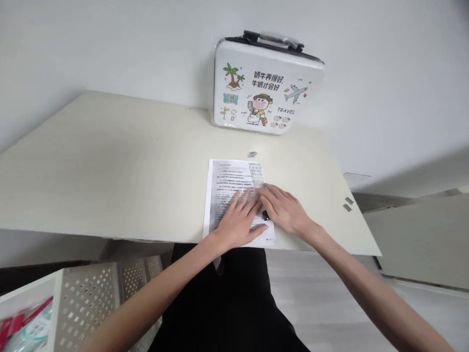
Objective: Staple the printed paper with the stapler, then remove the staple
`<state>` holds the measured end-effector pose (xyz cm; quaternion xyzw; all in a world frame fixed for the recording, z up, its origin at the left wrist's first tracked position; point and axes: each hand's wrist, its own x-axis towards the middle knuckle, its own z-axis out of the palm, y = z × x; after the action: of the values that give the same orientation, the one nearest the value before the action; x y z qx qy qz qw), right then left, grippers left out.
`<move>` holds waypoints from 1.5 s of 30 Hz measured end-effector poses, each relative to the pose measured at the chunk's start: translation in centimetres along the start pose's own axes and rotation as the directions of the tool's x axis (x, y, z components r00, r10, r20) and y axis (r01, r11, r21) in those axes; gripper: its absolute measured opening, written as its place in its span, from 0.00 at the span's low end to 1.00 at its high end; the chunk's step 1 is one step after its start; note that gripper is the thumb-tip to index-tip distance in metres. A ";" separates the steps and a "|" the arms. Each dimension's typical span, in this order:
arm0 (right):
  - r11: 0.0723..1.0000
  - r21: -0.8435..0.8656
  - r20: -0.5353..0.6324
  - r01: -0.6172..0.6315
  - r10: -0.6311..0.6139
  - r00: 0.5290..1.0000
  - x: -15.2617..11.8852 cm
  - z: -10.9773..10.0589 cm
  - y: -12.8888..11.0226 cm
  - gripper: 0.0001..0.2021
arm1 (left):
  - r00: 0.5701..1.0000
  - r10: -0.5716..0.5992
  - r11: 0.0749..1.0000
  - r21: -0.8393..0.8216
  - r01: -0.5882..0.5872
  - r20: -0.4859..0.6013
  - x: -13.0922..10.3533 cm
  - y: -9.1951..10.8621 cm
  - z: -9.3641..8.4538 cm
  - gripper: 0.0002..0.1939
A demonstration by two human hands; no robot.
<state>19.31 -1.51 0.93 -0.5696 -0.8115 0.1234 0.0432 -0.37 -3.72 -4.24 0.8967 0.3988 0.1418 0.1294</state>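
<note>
A stack of printed paper (234, 171), or a single sheet, lies at the table's front edge, its text partly covered by my hands. My left hand (238, 220) rests flat on it, palm down, fingers spread and the thumb pointing right. My right hand (284, 208) lies over the right edge of the paper, its fingers stretched toward the left hand's fingertips. Under the right palm a small black object (266, 215) peeks out; its kind is mostly hidden. Just beyond the paper are small grey metal strips (252, 154), which look like staple sticks.
A white cartoon-printed case (269, 88) with a black handle stands at the back of the pale table (110, 166), near the wall. More grey strips (347, 207) lie near the right edge. Below on the left is a perforated storage basket (88, 298) beside red items (14, 325).
</note>
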 end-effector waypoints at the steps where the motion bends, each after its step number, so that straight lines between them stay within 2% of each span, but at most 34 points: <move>1: 1.000 -0.020 0.005 -0.001 0.001 1.000 0.1 0.0 0.0 0.27 | 1.000 0.001 1.000 0.000 -0.001 -0.004 0.0 0.0 0.0 0.42; 5: 0.997 -0.075 0.015 0.008 -0.007 1.000 0.4 0.7 -0.2 0.27 | 0.999 0.009 1.000 0.003 -0.009 -0.037 -0.1 -0.1 0.1 0.41; 9: 0.990 -0.141 -0.040 0.022 -0.028 0.999 0.8 2.0 -0.6 0.27 | 0.997 0.015 1.000 0.020 -0.014 -0.070 -0.3 -0.3 0.3 0.40; 12: 0.990 -0.141 -0.031 0.023 -0.027 0.999 1.1 2.0 -0.8 0.27 | 0.997 0.015 0.999 0.044 -0.012 -0.081 -0.4 -0.4 0.4 0.40; 15: 1.000 -0.012 -0.025 0.002 -0.002 1.000 1.0 1.0 -0.6 0.27 | 0.997 0.019 0.999 0.049 -0.015 -0.075 -0.4 -0.6 0.4 0.40; 19: 0.964 0.266 -0.181 0.029 0.020 0.983 -0.3 -0.1 0.2 0.26 | 0.997 0.015 0.999 0.051 -0.011 -0.081 -1.2 -0.9 0.0 0.40; 22: 0.934 0.346 -0.286 0.088 0.016 0.958 -2.1 0.4 1.2 0.24 | 0.996 0.000 0.998 0.061 0.005 -0.087 -2.3 -1.3 -0.7 0.39; 24: 0.923 0.379 -0.312 0.072 0.054 0.948 -3.5 1.2 2.1 0.24 | 0.997 -0.012 0.998 0.063 0.017 -0.073 -3.1 -1.7 -1.2 0.38; 29: 0.843 0.538 -0.309 -0.026 0.225 0.924 -6.3 3.1 5.0 0.23 | 1.000 -0.024 0.999 0.046 0.024 -0.004 -4.3 -2.7 -2.7 0.35; 34: 0.756 0.648 -0.258 -0.095 0.335 0.906 -6.9 3.7 6.5 0.24 | 0.999 -0.025 0.999 0.047 0.024 0.032 -4.6 -3.5 -3.7 0.33; 45: 0.748 0.662 -0.286 -0.041 0.303 0.909 -6.5 3.6 6.2 0.23 | 0.991 -0.122 0.991 0.058 0.118 0.055 -5.1 -7.2 -5.7 0.29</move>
<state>26.50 -6.15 -3.64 -0.6062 -0.6386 0.2857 0.3782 -10.58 -2.20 -2.25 0.8780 0.4518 0.0967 0.1247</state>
